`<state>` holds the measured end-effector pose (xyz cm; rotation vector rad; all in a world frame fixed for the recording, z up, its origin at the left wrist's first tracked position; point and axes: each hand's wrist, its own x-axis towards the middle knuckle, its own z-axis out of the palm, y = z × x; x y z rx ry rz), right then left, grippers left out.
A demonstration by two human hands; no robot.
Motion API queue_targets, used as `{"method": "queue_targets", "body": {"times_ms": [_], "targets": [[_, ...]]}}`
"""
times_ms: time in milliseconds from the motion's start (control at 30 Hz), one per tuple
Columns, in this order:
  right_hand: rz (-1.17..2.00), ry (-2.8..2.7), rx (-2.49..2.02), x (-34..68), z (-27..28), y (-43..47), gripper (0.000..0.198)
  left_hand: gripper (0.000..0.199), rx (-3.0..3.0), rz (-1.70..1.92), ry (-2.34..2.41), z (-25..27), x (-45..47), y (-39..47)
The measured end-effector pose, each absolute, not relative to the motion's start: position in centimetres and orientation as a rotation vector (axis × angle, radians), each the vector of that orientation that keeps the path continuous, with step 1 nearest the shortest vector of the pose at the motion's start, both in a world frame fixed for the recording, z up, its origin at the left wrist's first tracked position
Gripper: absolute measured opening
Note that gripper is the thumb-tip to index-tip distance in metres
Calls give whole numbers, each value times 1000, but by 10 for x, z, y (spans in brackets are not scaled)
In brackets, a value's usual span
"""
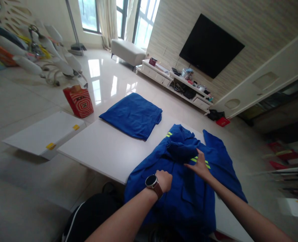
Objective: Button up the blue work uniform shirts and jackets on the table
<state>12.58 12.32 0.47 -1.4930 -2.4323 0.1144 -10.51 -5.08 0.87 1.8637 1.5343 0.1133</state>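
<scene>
A blue work jacket [164, 195] with yellow-green reflective stripes lies spread over the near part of the white table. One sleeve [181, 151] is folded across its chest; the other hangs out to the right. My left hand [164, 180], below a wristwatch, is closed on the front of the jacket, its fingertips hidden. At the folded sleeve's end is my right hand [201, 165], thumb and fingers apart, fingertips touching the cloth. Beyond the jacket, a folded blue garment [133, 116] lies flat on the table.
The white table [100, 144] has its left edge beside a lower white board [45, 134] with yellow tabs. A red paper bag [79, 102] stands on the floor behind that board. Farther back are a bench [127, 52], a TV cabinet [174, 84] and exercise equipment [50, 50].
</scene>
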Motion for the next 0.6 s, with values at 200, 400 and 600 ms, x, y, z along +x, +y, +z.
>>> {"method": "queue_targets", "body": {"times_ms": [200, 400, 600], "targets": [[151, -2574, -1879, 41, 13, 133, 53, 33, 1849, 121, 1562, 8, -106, -49], [375, -2511, -1791, -44, 106, 190, 21, 32, 1830, 131, 1545, 11, -113, -53], [759, -2434, -1152, -190, 224, 244, 39, 31, 1809, 126, 1521, 15, -120, -52]]}}
